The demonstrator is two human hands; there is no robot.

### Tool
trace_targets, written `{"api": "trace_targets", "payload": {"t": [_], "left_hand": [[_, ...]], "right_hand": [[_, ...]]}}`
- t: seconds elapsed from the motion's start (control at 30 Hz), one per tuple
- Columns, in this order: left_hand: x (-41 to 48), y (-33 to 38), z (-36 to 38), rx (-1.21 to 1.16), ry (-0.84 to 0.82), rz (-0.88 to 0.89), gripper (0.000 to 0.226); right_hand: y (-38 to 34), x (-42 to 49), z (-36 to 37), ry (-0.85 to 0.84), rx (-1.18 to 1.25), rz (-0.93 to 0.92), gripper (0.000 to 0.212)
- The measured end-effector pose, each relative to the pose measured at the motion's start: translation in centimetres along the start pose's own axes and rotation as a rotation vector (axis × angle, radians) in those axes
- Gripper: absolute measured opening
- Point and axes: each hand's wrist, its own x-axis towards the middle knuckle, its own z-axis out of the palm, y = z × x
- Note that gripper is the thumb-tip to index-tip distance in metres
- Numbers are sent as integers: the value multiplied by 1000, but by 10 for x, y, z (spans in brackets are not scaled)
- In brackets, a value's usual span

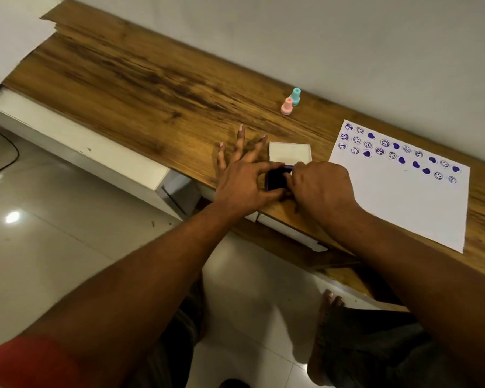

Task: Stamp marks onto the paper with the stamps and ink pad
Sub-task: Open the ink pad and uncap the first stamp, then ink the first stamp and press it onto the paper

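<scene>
i see both hands meeting at the ink pad, a small dark square with a purple edge lying near the front edge of the wooden surface, at centre frame. the left hand reaches in from the lower left; its thumb and forefinger pinch the left side of the pad, while the other fingers are spread and extended over the wood toward the upper part of the frame. the right hand comes in from the lower right with its fingers curled down against the right side of the pad; i cannot tell whether it grips the pad or a stamp, since the fingertips are hidden behind the knuckles. a pale square lid lies flat just above the pad, touching or nearly touching it. the paper lies flat at the right of the frame, its upper part carrying rows of purple smiley and heart marks. two stamps stand upright side by side above the lid, close to the wall: a pink stamp and a teal stamp, well apart from both hands.
</scene>
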Motion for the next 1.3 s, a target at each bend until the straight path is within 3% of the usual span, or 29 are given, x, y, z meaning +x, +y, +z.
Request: {"api": "trace_targets", "payload": {"t": [0.13,0.27,0.47,0.6,0.7,0.8,0.9,1.1,1.2,1.3], "left_hand": [[0,3,0,-10,-19,-7,69],[0,4,-2,-14,-16,-9,69],[3,7,-6,5,-16,-13,61],[0,11,-10,60,-33,0,70],[5,20,-14,171,-40,37,76],[11,28,-21,263,-50,60,87],[14,38,-23,238,-3,70,92],[32,95,0,128,57,206,76],[40,134,22,156,-13,290,78],[44,163,45,234,-138,328,84]], "right_hand": [[-5,7,-1,-53,-67,69,28],[-10,13,-1,-103,26,133,25],[-5,8,6,16,118,116,27],[10,-2,10,123,264,103,47],[40,-3,-7,323,423,159,53],[91,-14,-23,480,768,269,55],[142,-35,-12,457,999,359,49],[216,-67,30,384,1165,519,35],[235,-81,52,391,1120,537,25],[246,-85,72,393,1143,573,31]]}}
